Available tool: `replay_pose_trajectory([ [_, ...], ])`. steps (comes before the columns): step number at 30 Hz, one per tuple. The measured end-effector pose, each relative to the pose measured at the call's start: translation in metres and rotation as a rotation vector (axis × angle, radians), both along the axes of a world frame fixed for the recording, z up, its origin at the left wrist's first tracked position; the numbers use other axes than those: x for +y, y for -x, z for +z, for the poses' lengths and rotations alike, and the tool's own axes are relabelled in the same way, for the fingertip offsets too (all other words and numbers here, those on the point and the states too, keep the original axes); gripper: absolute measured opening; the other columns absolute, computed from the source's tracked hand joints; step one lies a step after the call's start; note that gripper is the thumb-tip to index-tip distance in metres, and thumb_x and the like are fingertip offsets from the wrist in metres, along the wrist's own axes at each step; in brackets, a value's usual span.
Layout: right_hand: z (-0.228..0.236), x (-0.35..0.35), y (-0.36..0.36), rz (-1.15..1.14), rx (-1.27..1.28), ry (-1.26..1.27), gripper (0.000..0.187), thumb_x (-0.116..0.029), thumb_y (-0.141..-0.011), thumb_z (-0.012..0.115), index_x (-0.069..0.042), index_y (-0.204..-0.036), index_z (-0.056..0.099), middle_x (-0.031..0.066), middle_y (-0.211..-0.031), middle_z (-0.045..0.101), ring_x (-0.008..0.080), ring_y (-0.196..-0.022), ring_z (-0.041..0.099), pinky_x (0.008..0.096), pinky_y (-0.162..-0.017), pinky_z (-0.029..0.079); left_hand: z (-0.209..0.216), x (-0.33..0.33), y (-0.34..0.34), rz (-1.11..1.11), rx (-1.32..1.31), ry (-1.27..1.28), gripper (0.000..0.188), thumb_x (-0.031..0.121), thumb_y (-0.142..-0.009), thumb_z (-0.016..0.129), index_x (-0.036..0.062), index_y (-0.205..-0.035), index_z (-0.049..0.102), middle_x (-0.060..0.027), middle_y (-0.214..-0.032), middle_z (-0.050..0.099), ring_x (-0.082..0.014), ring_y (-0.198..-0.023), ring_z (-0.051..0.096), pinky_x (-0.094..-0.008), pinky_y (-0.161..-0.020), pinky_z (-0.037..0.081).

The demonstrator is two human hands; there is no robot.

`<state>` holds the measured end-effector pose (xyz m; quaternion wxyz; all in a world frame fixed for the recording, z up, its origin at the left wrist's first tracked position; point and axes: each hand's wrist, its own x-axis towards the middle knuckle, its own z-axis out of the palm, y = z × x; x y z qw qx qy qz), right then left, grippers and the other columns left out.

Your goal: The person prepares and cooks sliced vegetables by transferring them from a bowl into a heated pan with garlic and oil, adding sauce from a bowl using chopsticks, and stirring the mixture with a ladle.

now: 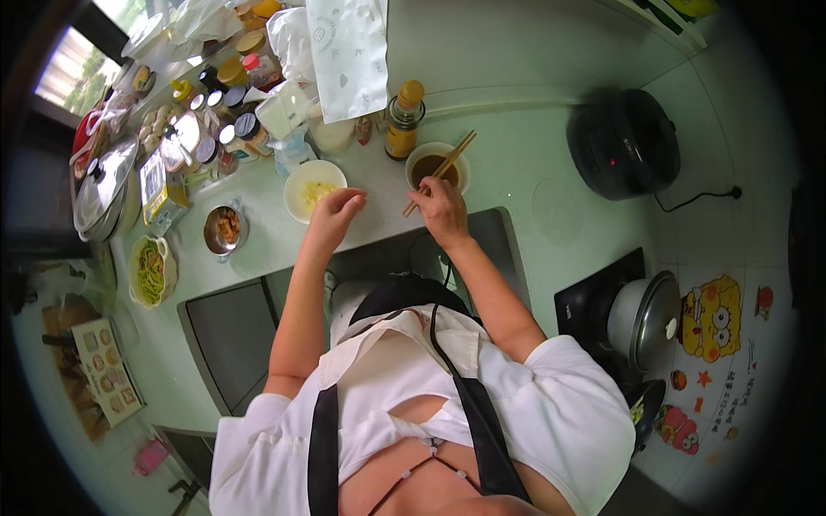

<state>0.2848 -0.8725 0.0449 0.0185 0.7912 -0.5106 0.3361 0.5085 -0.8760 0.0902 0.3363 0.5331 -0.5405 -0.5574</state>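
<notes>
Your right hand (443, 211) has its grip closed on a pair of chopsticks (440, 172), tips in the brown-sauce bowl (437, 166) at 12 o'clock on the bench (516, 172). Your left hand (337, 211) hovers with fingers pinched (can't tell if holding anything) over the white bowl (315, 189) at 11 o'clock. An oil bottle (404, 120) stands just behind the sauce bowl.

White short-sleeved shirt, black apron straps, thin black cable, bare forearms
</notes>
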Motion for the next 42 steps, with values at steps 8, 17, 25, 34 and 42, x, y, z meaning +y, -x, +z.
replay_pose_trajectory([
  [8,0.076,0.032,0.055,-0.152,-0.549,0.185,0.020,0.001,-0.075,0.063,-0.005,-0.094,0.062,0.0057,-0.091,0.058,0.0146,-0.077,0.059,0.0241,-0.061,0.049,-0.064,-0.030,0.065,-0.107,0.358,-0.592,0.055,0.034,-0.087,0.053,0.0025,-0.127,0.034,-0.0152,-0.107,0.055,-0.0231,-0.091,0.058,-0.0321,-0.081,0.047],
  [17,0.041,0.026,0.073,-0.200,-0.727,-0.155,0.016,-0.001,-0.076,0.063,-0.002,-0.092,0.061,0.0072,-0.088,0.057,0.0145,-0.075,0.060,0.0227,-0.063,0.049,-0.086,-0.058,0.115,0.096,0.466,-0.657,0.044,0.030,-0.086,0.055,0.0090,-0.121,0.039,-0.0122,-0.109,0.055,-0.0265,-0.093,0.058,-0.0393,-0.080,0.050],
  [25,0.053,0.018,0.076,-0.112,-0.753,-0.290,0.014,-0.014,-0.083,0.058,-0.002,-0.083,0.063,0.0059,-0.075,0.056,0.0140,-0.059,0.057,0.0250,-0.053,0.045,-0.082,-0.050,0.109,0.130,0.467,-0.673,0.037,0.027,-0.087,0.053,0.0117,-0.119,0.043,-0.0096,-0.109,0.055,-0.0244,-0.093,0.058,-0.0410,-0.077,0.051],
  [34,0.129,0.019,0.077,-0.113,-0.826,-0.754,0.020,-0.017,-0.086,0.054,0.001,-0.089,0.061,0.0067,-0.071,0.062,0.0115,-0.059,0.061,0.0219,-0.053,0.051,-0.022,-0.009,0.078,0.132,0.470,-0.687,0.050,0.048,-0.084,0.050,0.0161,-0.123,0.042,-0.0039,-0.116,0.051,-0.0208,-0.104,0.051,-0.0411,-0.088,0.041],
  [42,0.125,0.043,0.052,-0.126,-0.874,-0.683,0.017,-0.014,-0.085,0.055,0.000,-0.090,0.063,0.0075,-0.074,0.063,0.0113,-0.060,0.061,0.0208,-0.053,0.050,-0.004,0.027,0.034,-0.022,0.742,-0.608,0.062,0.063,-0.084,0.033,0.0199,-0.129,0.037,-0.0033,-0.127,0.046,-0.0205,-0.115,0.046,-0.0441,-0.092,0.039],
])
